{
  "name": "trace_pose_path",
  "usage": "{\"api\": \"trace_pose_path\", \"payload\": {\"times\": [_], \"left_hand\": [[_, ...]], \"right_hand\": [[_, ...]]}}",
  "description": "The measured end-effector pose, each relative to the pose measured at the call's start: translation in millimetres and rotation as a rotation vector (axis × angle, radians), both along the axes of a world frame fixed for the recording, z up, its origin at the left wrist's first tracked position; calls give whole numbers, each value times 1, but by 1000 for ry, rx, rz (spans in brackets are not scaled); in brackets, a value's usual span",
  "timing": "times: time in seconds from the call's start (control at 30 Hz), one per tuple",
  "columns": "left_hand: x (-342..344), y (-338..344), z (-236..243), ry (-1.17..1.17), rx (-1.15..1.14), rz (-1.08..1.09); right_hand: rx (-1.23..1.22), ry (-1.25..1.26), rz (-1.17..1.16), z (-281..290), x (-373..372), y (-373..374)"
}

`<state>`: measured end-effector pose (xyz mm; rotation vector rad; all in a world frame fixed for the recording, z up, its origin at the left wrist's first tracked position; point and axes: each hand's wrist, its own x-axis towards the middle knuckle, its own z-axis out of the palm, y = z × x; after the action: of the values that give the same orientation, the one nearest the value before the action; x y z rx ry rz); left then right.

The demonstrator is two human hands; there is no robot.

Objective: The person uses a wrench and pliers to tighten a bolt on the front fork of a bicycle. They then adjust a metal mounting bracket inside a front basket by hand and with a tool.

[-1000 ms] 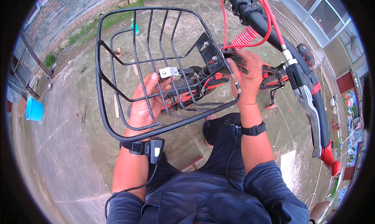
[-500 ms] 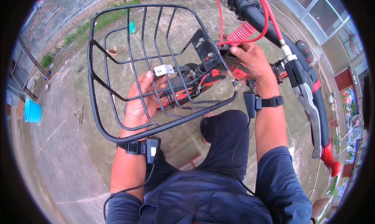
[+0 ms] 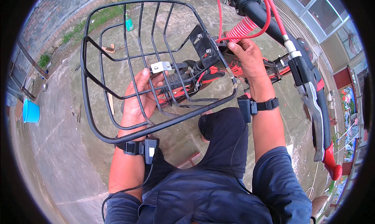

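A black wire bicycle basket [image 3: 175, 121] is held tilted in front of me, its open side toward me. My left hand [image 3: 136, 97] reaches underneath, fingers closed around the bars beside a small silver bracket [image 3: 161, 67] with bolts. At the basket's right edge, my right hand [image 3: 250, 62] pinches a dark part next to the bolted black mounting plate [image 3: 202, 54]; its fingers are partly hidden behind. Below the basket stands a red and black bicycle [image 3: 177, 96], seen between the wires. Its handlebar [image 3: 261, 20] rises beyond my right hand.
Red cables [image 3: 268, 17] and a red-striped tube [image 3: 241, 29] run close to my right hand. The brake lever [image 3: 317, 122] and red grip end [image 3: 333, 167] lie at right. A blue bucket [image 3: 31, 110] stands far left; a green bottle [image 3: 129, 24] is on the ground beyond the basket.
The basket has shifted slightly left and away from me, both hands moving with it. The bicycle's handlebar end has swung a little toward me.
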<state>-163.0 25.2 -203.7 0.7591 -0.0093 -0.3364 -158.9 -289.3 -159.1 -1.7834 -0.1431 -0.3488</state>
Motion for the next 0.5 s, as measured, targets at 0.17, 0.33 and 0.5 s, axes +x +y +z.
{"api": "trace_pose_path", "payload": {"times": [0.17,0.33,0.5], "left_hand": [[2,-1,-2,-15,-5,7],[1,2,0,-11,25,-1],[-4,-3,-1,-32,31,10]], "right_hand": [[-165,-6,-72,-8,8,-16],[-180,71,119,4,5,-18],[-353,170,42,-7,8,-38]]}}
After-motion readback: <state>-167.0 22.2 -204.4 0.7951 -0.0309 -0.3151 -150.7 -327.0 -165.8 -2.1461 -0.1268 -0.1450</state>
